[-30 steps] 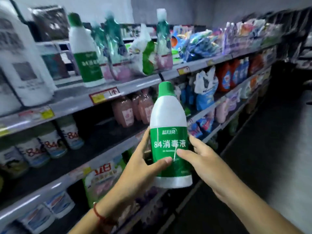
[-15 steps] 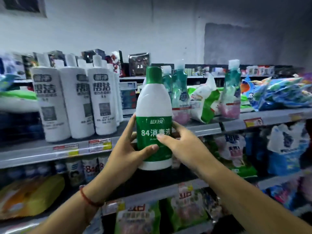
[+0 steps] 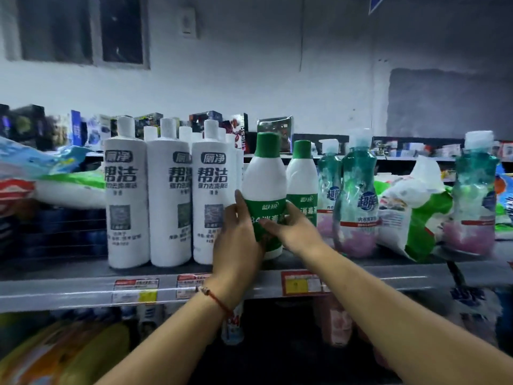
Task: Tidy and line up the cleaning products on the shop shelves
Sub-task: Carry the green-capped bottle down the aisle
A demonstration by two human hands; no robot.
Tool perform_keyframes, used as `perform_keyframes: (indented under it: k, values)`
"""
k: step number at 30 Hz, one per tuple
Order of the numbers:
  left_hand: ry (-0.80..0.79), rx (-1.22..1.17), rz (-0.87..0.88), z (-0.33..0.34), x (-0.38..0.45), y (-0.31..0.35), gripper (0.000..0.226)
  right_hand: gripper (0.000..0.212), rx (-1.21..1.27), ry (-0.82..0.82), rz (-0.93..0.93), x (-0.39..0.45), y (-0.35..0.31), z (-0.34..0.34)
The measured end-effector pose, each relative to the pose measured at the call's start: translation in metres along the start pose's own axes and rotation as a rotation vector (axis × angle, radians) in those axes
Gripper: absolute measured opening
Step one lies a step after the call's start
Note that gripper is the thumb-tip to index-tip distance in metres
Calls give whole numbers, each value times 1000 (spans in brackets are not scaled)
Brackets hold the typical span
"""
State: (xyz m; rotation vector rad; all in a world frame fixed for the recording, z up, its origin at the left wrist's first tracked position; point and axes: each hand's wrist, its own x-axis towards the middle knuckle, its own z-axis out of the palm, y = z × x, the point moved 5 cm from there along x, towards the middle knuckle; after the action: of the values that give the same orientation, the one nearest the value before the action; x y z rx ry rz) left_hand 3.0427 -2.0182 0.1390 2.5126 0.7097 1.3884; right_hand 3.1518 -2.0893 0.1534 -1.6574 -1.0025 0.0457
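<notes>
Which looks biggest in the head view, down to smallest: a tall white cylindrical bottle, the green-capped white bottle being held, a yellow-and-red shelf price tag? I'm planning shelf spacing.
1. Tall white cylindrical bottle.
2. Green-capped white bottle, gripped by both hands; it stands nearer the shelf front, so the gap is unsure.
3. Yellow-and-red shelf price tag, clearly smallest.

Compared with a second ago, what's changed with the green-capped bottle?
The green-capped bottle has gone from mid-air in the aisle up onto the shelf, beside its twin. Unchanged: left hand and right hand both still grip it.
</notes>
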Motion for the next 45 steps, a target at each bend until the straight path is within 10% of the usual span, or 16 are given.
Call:
perform_keyframes:
  k: [10, 24, 33, 45]
  values:
    - [-28, 463, -25, 17, 11, 7, 76, 54, -50, 67, -80, 7, 16, 6]
    - [-316, 482, -63, 14, 14, 15, 76, 66, -227, -194, -105, -4, 16, -14]
    - [-181, 753, 104, -79, -56, 3, 71, 70, -819, -391, -527, -56, -40, -19]
    - [-223, 942, -191, -330, -153, -167, 82, 78, -642, -599, -749, -161, -203, 205]
